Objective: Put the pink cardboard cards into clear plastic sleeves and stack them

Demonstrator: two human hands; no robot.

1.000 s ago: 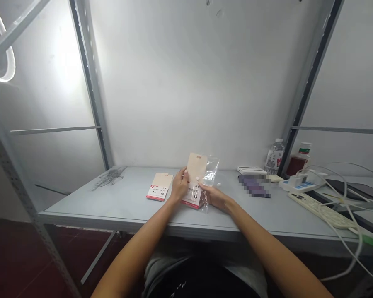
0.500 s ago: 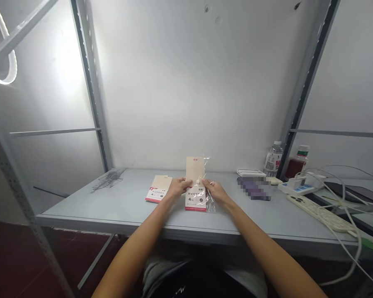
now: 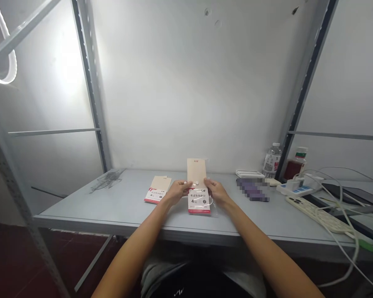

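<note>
My left hand [image 3: 178, 192] and my right hand [image 3: 218, 193] grip a ruler set packet [image 3: 199, 201] by its two sides, about halfway up. The packet has a cream upper part and a white lower label with Chinese print and a red bottom band. Clear plastic wraps it and sticks out past its right edge. It faces me above the front half of the desk; whether its lower edge touches the desk I cannot tell. Left of my left hand lie similar cream and white packets [image 3: 157, 188], stacked slightly askew.
The grey desk [image 3: 112, 207] ends at a white wall. On the right are a purple item [image 3: 253, 190], partly pixelated, a white case [image 3: 250, 173], a water bottle [image 3: 272, 160], a jar [image 3: 296, 164], a power strip [image 3: 295, 189], a keyboard [image 3: 320, 213] and loose cables. Metal posts flank the desk.
The held packet has shifted slightly right and toward me, its lower edge now a little lower. The plastic over it looks flatter. Both hands keep their hold; the view has shifted a little.
</note>
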